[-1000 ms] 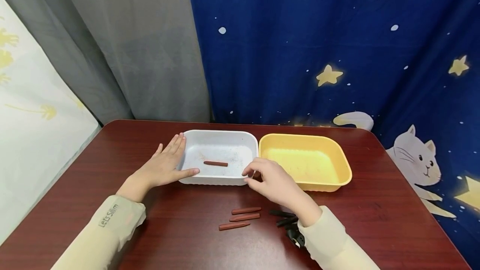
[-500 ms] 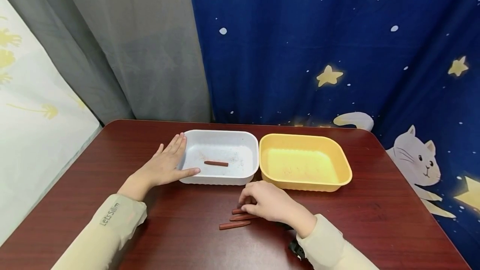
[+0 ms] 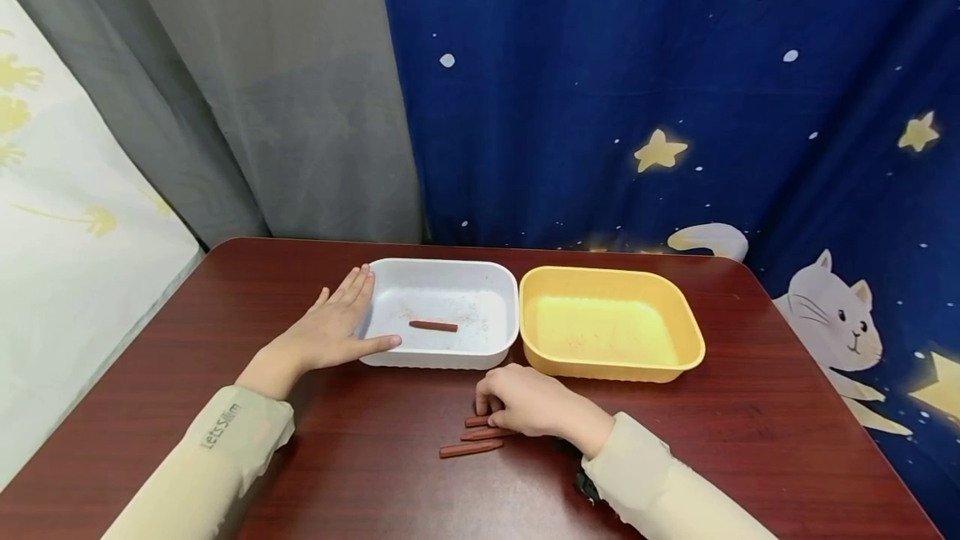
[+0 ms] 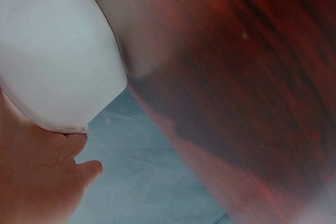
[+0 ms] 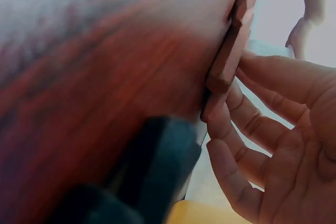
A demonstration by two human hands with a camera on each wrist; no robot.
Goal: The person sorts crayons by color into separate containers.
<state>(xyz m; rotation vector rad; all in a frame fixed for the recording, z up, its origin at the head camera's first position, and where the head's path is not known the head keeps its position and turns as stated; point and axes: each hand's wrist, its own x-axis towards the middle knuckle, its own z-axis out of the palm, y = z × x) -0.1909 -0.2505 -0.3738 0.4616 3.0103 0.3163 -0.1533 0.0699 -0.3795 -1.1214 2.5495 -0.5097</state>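
My left hand (image 3: 326,332) lies with straight, spread fingers against the left side of the white tub (image 3: 438,361); the left wrist view shows it by the tub's outer wall (image 4: 58,51). One brown crayon (image 3: 433,326) lies inside that tub. In front of the tubs, several brown crayons lie side by side on the table, the nearest crayon (image 3: 470,448) fully visible. My right hand (image 3: 536,402) pinches the farthest brown crayon (image 3: 475,422) of this group with thumb and curled fingers, hiding its right end. In the right wrist view the fingertips (image 5: 218,121) meet a crayon.
A yellow tub (image 3: 611,371) stands against the white tub's right side. Black crayons (image 5: 163,166) lie beside the brown ones, mostly hidden under my right forearm in the head view. A dark object (image 3: 587,487) shows by the right sleeve. Curtains hang behind the table (image 3: 360,473).
My right hand has moved from the white tub's near right corner down to the brown crayons, and its fingers have closed at the farthest one. The left hand stays in place.
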